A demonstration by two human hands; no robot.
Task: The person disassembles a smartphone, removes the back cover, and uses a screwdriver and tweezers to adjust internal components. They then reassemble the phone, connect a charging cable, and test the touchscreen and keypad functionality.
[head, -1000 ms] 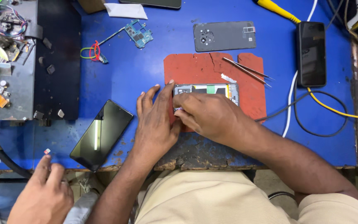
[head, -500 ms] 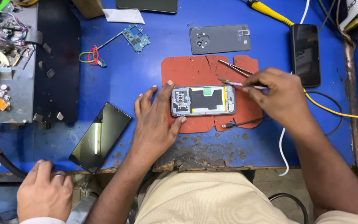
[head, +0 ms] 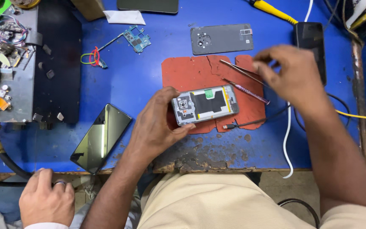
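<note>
Since half a second ago, the right hand [head: 295,74] has lifted away from the phone and now hovers, blurred, over the right edge of the red mat [head: 183,76], near the tweezers [head: 238,70]. Its fingers are curled loosely together; whether they pinch anything cannot be told through the blur. The left hand [head: 155,127] has stayed put, palm down on the worktop [head: 149,68], thumb and forefinger spread around the left end of the opened phone [head: 205,104], touching its edge and steadying it.

That phone lies face down on the mat, back cover off, showing a dark shield, a green patch and a yellow strip along its right side. Just right of it a thin pink-handled tool [head: 246,91] lies slanted on the mat, beside the tweezers. A dark cable plug [head: 230,126] rests at the mat's lower edge.

Above the mat lies a grey back cover [head: 222,39]. A black phone [head: 312,40] sits at the right, partly behind the right hand, with a white cable [head: 285,144] and a yellow cable [head: 356,116] running past it. A small blue circuit board [head: 137,39] lies at upper left, with looped coloured wires [head: 92,57] near it. Another phone with a dark glossy screen [head: 101,138] rests tilted at the worktop's front edge, well left of the left hand.

At lower left, another person's hand [head: 47,201], wearing a ring, sits below the worktop's edge.
</note>
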